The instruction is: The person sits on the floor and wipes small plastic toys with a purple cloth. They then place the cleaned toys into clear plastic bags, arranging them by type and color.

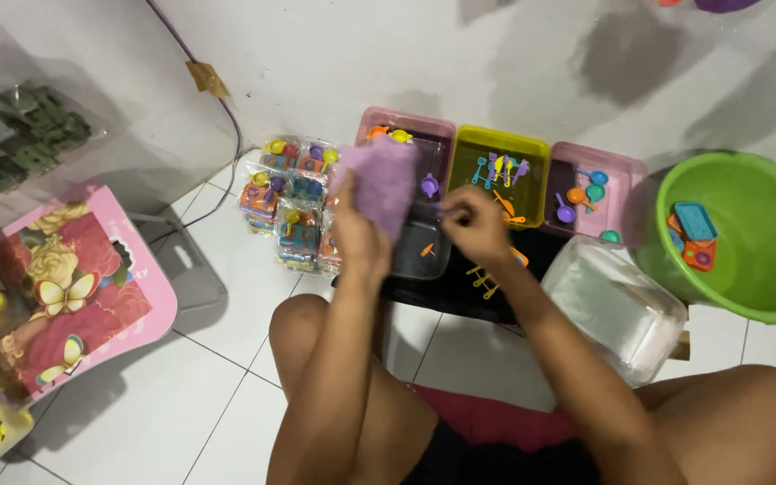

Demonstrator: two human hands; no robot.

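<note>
White tiled floor (226,359) by the wall, left hand (357,235) closed on a purple tray (386,184) lifted just left of the yellow bin (498,171), right hand (473,223) pinched on a small purple piece below that bin, apparently mid-packing, careful placing needed.

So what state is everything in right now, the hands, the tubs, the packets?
Left hand: raised, holding a purple card.
Right hand: pinching something small; too small to tell.
Clear bag: between the hands, an orange piece inside.
Yellow tub: open, holds toy cutlery.
Two pink tubs: open, with small toys.
Green basin: open, two toy pieces inside.
Toy packets: filled, stacked by the wall.
</note>
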